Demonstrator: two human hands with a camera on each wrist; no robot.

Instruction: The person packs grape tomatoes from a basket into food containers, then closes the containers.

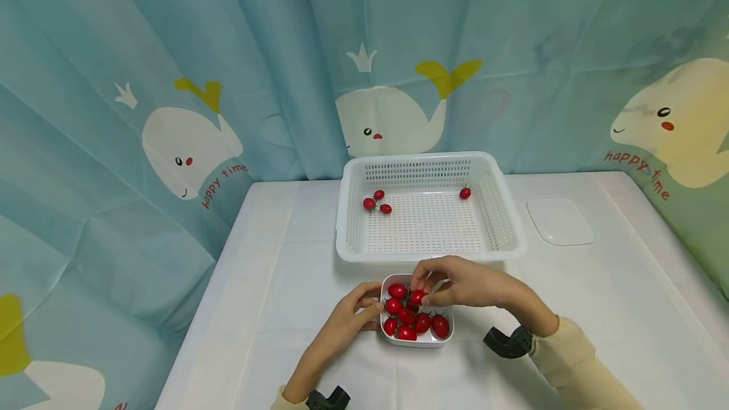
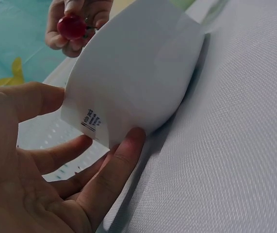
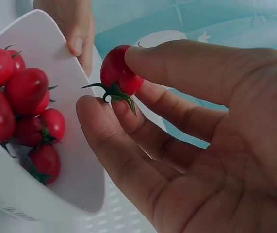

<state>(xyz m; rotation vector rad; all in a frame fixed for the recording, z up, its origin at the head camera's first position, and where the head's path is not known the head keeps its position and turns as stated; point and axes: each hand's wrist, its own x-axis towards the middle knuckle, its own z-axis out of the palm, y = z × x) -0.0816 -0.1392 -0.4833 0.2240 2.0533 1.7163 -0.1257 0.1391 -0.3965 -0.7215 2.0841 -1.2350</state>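
My right hand (image 1: 467, 282) pinches a cherry tomato (image 3: 115, 70) between thumb and fingers, its green stem end showing in the right wrist view. The tomato is over a small white container (image 1: 418, 343), inside which several cherry tomatoes (image 3: 26, 90) lie heaped. At the container's left side is my left hand (image 1: 348, 316). In the left wrist view its thumb and fingers hold the container's wall (image 2: 128, 73), which bears small dark print. The container's base is hidden by the tomatoes in part.
Behind the container stands a large white slotted basket (image 1: 515, 233), with three cherry tomatoes (image 1: 369, 204) at its left and one tomato (image 1: 465, 193) at its back right. A translucent lid (image 1: 560, 221) lies to the right on the white-covered table (image 1: 290, 239). A whale-print curtain (image 1: 273, 81) hangs behind.
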